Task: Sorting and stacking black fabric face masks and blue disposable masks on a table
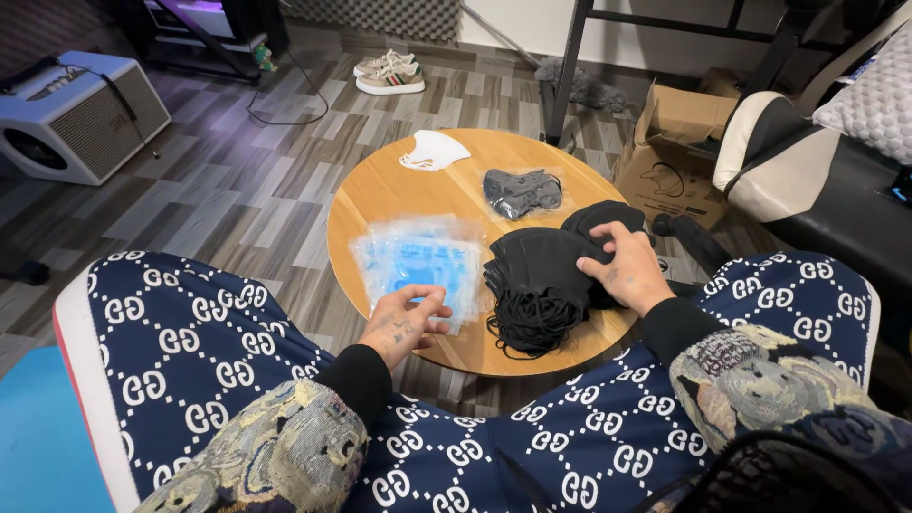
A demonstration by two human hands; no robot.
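A round wooden table (380, 195) stands in front of my knees. My right hand (627, 271) rests on a pile of black face masks (546, 275) at the table's right side, fingers pinching the top mask. My left hand (404, 323) hovers at the near edge of a stack of clear plastic bags with blue print (423, 261), fingers bent, touching the nearest bag's edge. A bagged black mask (521, 190) lies farther back. A white mask (432, 150) sits at the far rim.
My legs in dark blue patterned trousers (209, 342) frame the table. An open cardboard box (670, 152) and a black-and-white chair (807, 171) stand to the right. A white speaker box (81, 114) is at far left, and shoes (389, 73) lie on the wooden floor.
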